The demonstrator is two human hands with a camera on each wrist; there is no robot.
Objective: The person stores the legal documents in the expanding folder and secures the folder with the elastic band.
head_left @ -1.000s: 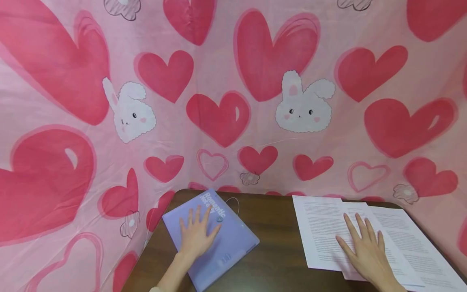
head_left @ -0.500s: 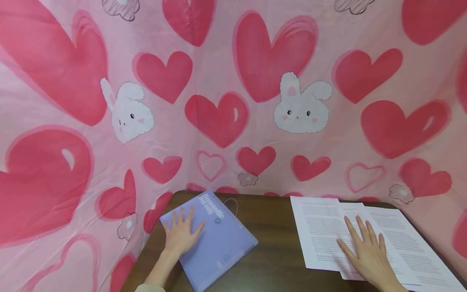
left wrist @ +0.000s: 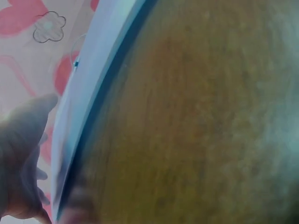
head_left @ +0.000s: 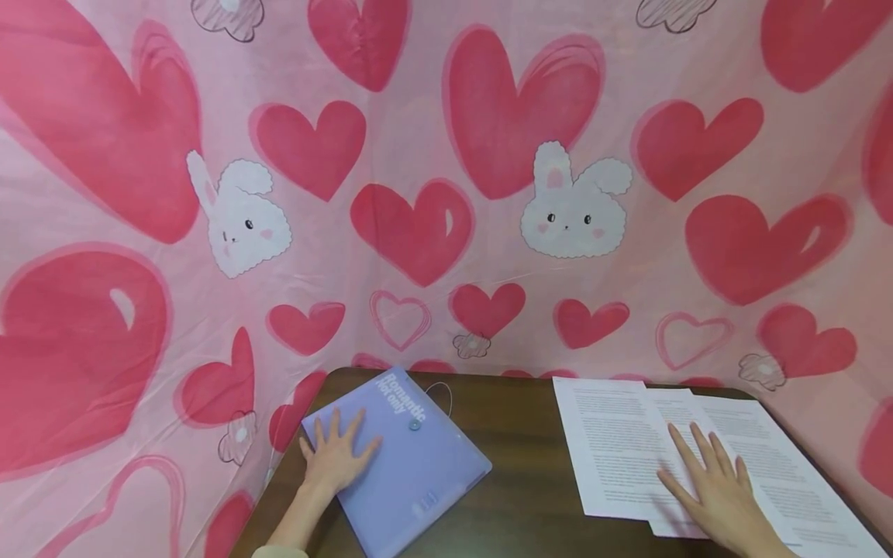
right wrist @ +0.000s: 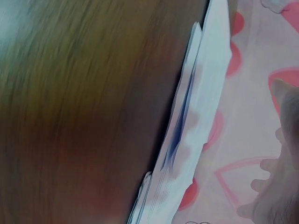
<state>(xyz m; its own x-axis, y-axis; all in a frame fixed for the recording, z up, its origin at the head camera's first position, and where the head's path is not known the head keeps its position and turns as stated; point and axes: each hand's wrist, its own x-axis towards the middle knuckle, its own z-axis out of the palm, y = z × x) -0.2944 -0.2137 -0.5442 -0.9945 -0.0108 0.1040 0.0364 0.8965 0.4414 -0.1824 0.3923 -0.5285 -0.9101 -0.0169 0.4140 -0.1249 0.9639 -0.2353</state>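
A purple plastic document folder [head_left: 418,480] with white lettering and a button closure lies slanted on the left of the dark wooden table [head_left: 530,465]. Over its left part, fingers spread, is my left hand [head_left: 333,459]. The left wrist view shows that hand [left wrist: 18,154] close by the folder's edge [left wrist: 93,70]. On the right, overlapping printed sheets of paper [head_left: 614,457] are fanned out. My right hand [head_left: 722,496] spreads its fingers above them. In the right wrist view a gap shows between the right hand [right wrist: 285,168] and the paper stack [right wrist: 187,140].
A thin loop of string [head_left: 446,391] sticks out past the folder's far edge. Behind the table hangs a pink cloth [head_left: 488,256] printed with hearts and rabbits, which also runs along both sides. Bare wood separates the folder from the papers.
My left hand has moved left across the folder, from near its middle toward its left edge. The right hand has shifted slightly right and nearer over the papers. Folder and sheets keep their places.
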